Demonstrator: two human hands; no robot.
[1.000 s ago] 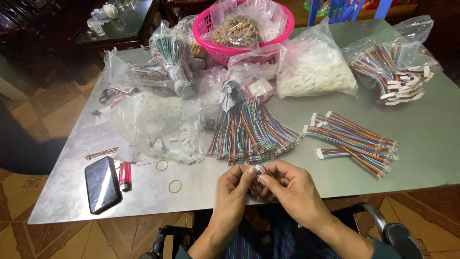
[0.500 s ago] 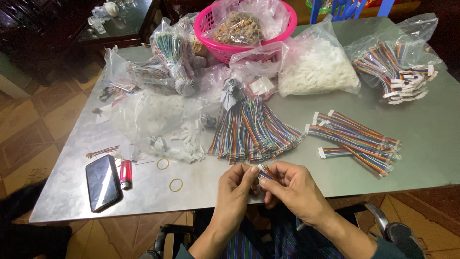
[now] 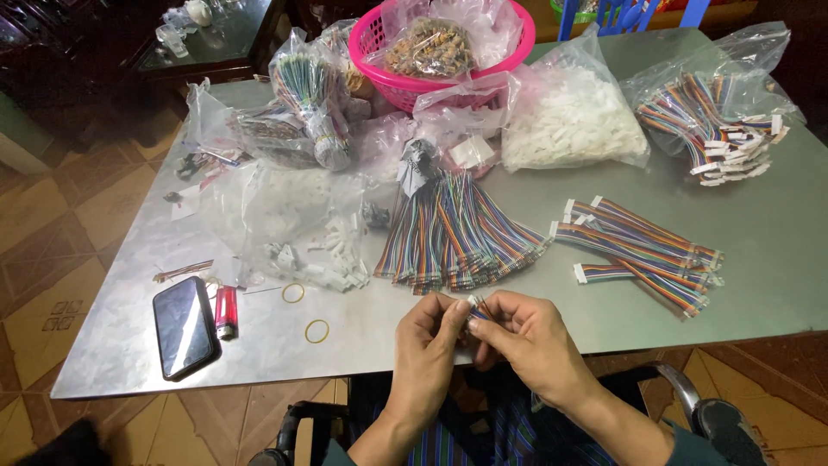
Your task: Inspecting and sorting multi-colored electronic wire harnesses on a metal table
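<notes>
At the table's near edge, the left hand and right hand pinch a short striped wire piece between fingertips, seemingly fitting its white end, which calls for steady alignment.

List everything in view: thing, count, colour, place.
table: one, grey metal, centre
basket: one, pink, far edge, bag inside
bag of connectors: one, white contents, far middle
bag of cables: one, multicoloured contents, far right
loose cable bundle: one, multicoloured, centre
finished cables: a pile, white-ended, right
phone: one, black, near left
lighter: one, red, beside phone
rubber bands: two, yellow, near left
ribbon cable: one, multicoloured, between both hands
left hand: pinching cable
right hand: pinching cable
</notes>
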